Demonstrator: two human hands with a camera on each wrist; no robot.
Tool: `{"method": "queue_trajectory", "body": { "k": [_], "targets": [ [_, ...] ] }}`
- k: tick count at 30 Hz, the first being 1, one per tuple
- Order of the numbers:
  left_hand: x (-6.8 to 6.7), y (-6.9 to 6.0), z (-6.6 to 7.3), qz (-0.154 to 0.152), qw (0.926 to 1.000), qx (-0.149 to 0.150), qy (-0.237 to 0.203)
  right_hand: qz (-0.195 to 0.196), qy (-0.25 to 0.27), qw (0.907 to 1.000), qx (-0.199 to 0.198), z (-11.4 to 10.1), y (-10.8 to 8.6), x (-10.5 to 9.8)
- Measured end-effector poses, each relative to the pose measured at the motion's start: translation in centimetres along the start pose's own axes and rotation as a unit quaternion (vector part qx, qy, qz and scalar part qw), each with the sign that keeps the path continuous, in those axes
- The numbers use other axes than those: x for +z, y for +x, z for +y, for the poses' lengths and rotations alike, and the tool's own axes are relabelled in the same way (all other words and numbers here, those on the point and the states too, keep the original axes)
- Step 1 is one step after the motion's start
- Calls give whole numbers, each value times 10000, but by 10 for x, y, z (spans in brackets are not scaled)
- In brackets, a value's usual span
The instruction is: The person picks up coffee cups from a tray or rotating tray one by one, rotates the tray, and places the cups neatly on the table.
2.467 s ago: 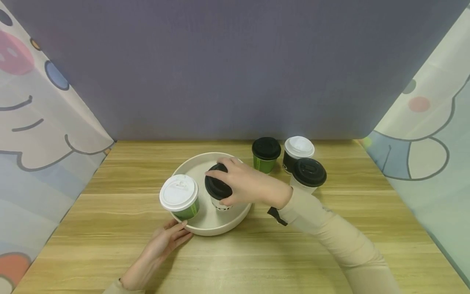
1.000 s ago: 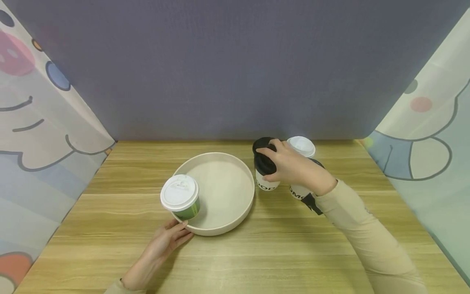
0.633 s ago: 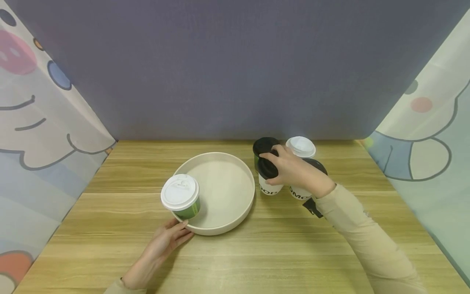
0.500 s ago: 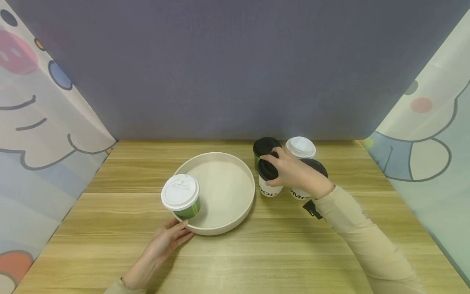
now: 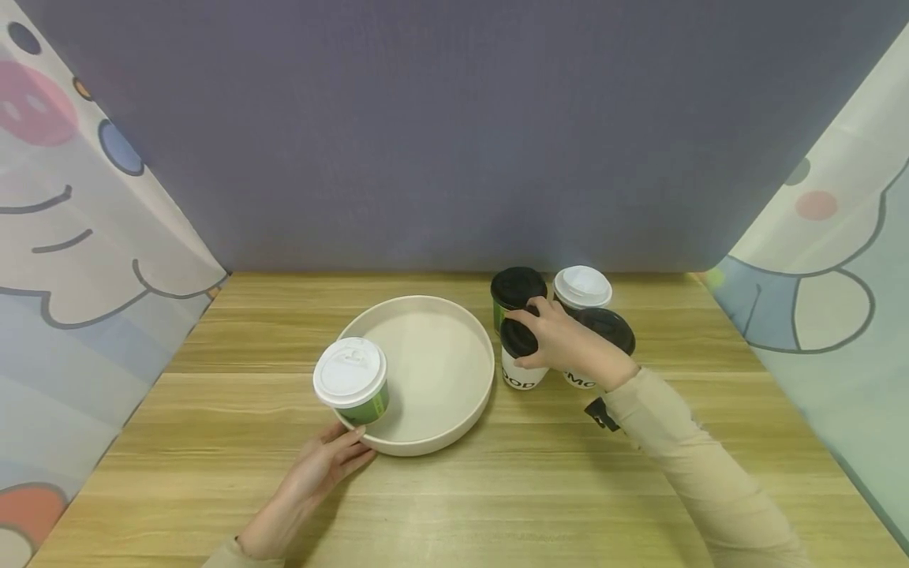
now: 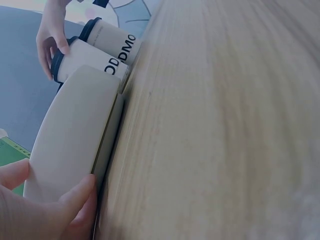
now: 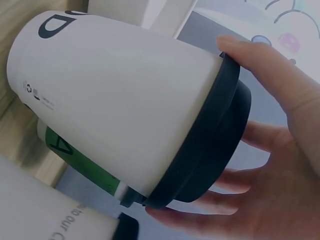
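Note:
My right hand (image 5: pixel 568 343) grips the black lid of a white paper coffee cup (image 5: pixel 521 377), thumb on one side and fingers round the other, as the right wrist view (image 7: pixel 125 95) shows. This cup stands upright just right of a round cream tray (image 5: pixel 440 379). My left hand (image 5: pixel 319 473) holds the tray's near-left edge, thumb on its outer wall and fingers at its base in the left wrist view. On the tray's left side sits a green cup with a white lid (image 5: pixel 350 371).
Behind the gripped cup stands a green cup with a black lid (image 5: pixel 517 285). A dark cup with a white lid (image 5: pixel 582 285) is beside it. Another white cup with a black lid (image 5: pixel 605 327) is partly hidden by my right hand. A grey panel (image 5: pixel 454 142) rises behind the table.
My right hand has carried the white cup with the black lid out of the tray, rightward to the table, then shifted it slightly nearer. The left hand has stayed at the tray.

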State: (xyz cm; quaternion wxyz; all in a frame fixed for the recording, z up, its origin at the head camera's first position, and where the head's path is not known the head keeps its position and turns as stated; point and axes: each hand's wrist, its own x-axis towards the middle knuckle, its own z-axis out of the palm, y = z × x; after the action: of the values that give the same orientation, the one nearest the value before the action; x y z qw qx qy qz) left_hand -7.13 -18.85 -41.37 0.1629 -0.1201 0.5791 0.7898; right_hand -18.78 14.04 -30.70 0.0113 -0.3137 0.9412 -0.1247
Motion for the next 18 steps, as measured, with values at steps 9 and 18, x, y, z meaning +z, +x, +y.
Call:
{"method": "queue_trajectory", "body": {
  "k": [9,18],
  "targets": [
    [0,0,-1,15,10000,18,-22,-6,7,10000,22,3,0,5],
    [0,1,-1,29,10000,30,11,6,24,10000,37,5,0,8]
  ]
}}
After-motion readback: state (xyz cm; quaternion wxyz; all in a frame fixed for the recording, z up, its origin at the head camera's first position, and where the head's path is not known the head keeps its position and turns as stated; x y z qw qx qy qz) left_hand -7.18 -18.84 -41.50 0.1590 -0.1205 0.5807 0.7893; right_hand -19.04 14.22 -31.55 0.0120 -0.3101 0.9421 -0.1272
